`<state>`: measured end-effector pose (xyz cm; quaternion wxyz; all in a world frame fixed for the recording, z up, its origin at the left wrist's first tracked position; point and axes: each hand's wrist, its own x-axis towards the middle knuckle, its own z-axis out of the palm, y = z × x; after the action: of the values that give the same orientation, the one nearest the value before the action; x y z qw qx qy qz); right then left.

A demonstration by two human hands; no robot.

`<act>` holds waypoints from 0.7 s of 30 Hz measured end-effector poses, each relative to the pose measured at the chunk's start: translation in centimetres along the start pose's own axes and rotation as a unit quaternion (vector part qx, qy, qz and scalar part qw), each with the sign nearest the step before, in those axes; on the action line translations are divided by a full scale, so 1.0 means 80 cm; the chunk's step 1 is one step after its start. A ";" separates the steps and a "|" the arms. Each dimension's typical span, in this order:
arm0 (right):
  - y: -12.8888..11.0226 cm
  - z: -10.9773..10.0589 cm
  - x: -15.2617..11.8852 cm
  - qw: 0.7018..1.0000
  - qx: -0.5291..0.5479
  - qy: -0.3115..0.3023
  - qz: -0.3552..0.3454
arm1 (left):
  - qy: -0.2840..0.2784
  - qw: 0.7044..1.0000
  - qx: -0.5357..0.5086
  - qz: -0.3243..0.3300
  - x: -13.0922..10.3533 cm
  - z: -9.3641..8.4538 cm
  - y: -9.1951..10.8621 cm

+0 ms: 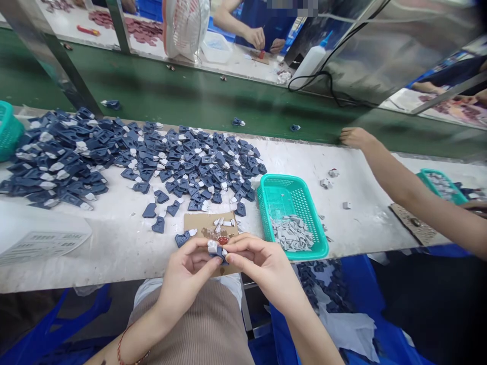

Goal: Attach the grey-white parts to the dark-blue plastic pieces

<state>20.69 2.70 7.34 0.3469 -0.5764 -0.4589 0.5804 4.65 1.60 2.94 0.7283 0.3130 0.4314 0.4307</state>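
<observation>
Just above the front edge of the bench, my left hand [194,263] and my right hand [254,256] meet, both closed on one small dark blue piece with a white part [213,247]. Fingertips hide some of it. Beneath them lies a brown cardboard sheet [196,221] with several thin whitish strips [224,223] and a small red round item [222,241]. A similar dark blue piece [183,238] rests by the sheet's left edge. Right of the sheet stands a green basket [294,183] with many small grey-white pieces [292,234] inside.
A big pile of dark blue pieces [182,157] spreads over the left and middle bench. Behind it runs a green conveyor belt [152,86] carrying a few pieces. A co-worker's arm [403,177] reaches in from the right. A white bottle [310,63] stands across the belt.
</observation>
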 end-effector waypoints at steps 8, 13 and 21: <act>0.007 0.000 -0.004 0.996 0.084 -0.018 0.027 | 0.019 0.996 0.043 0.081 0.001 0.001 0.003; 0.016 0.023 -0.006 0.980 0.196 0.008 0.027 | 0.012 0.975 0.080 0.205 0.005 0.005 0.008; 0.015 0.048 -0.007 0.989 0.131 0.063 -0.013 | -0.025 0.827 0.330 0.455 0.014 -0.005 0.011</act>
<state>17.14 1.24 6.07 0.4552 -0.5555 -0.3637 0.5932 4.30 3.01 3.08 0.3139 0.7058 0.3384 0.5374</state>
